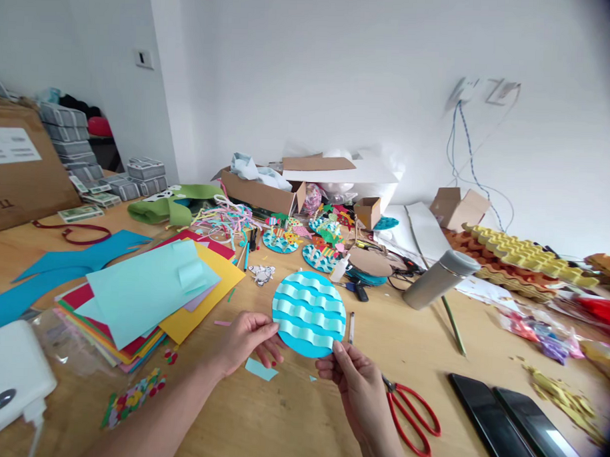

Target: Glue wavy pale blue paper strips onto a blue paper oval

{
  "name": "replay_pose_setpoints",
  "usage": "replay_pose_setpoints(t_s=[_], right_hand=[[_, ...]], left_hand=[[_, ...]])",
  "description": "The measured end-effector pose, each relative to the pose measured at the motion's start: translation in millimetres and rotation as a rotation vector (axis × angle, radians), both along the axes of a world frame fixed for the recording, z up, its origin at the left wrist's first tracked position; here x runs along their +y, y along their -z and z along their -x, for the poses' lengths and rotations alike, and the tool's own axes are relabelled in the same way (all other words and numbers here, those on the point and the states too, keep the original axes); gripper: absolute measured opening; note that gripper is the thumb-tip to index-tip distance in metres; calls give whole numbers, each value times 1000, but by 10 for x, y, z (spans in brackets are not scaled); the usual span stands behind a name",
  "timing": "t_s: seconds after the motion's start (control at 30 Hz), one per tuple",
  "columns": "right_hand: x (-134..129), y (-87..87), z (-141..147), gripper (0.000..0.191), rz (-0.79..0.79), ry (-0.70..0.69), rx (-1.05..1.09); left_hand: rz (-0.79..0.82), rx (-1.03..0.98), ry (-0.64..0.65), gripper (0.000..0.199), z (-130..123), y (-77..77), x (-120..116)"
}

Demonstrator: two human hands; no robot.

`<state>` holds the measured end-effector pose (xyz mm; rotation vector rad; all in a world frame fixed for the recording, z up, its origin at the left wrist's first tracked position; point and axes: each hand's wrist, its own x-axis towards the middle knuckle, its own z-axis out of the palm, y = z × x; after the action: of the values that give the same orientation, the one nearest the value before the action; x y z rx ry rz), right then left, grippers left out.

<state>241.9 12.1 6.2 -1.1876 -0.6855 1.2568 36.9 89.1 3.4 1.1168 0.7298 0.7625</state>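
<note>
A round blue disc [309,313] with several wavy pale-aqua paper strips across it is held up above the wooden table. My left hand [254,337] pinches the disc's lower left edge between thumb and fingers. At its lower right edge, my right hand [352,377] grips it with the thumb on the front. Beneath the hands lies a small light-blue paper scrap [261,369]. Red-handled scissors [413,419] rest just right of my right hand. A cut-out drawing [262,274] lies behind the disc, on its left.
Coloured paper sheets [143,289] are stacked at left, near a white device [12,381]. Two black phones [518,429] lie front right. A grey tumbler [440,280], a glue bottle [340,268], decorated discs [279,241] and egg trays [524,256] stand farther back.
</note>
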Motion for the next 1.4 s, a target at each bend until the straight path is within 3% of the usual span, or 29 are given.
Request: replay_pose_setpoints(t_s=[0.33, 0.7, 0.8, 1.0, 1.07, 1.2, 1.4], right_hand=[[-20, -38, 40, 41, -12, -33, 28], [-20, 10, 32, 42, -45, 2, -27], [4, -3, -47, 40, -57, 107, 15], [53, -5, -564, 42, -135, 592, 33], [39, -5, -754, 43, -118, 676, 9], [-14, -16, -1029, 38, -37, 743, -19], [-65, -28, -1247, 25, 137, 669, -56]], left_hand=[[-31, 17, -95, 46, -31, 3, -16], [-22, 25, -64, 48, -37, 27, -16], [30, 29, -67, 55, -46, 35, -21], [131, 31, -204, 69, -5, 20, 73], [129, 35, -229, 67, 10, 2, 95], [125, 31, -231, 65, 29, 18, 98], [114, 7, -219, 64, 49, 101, 110]])
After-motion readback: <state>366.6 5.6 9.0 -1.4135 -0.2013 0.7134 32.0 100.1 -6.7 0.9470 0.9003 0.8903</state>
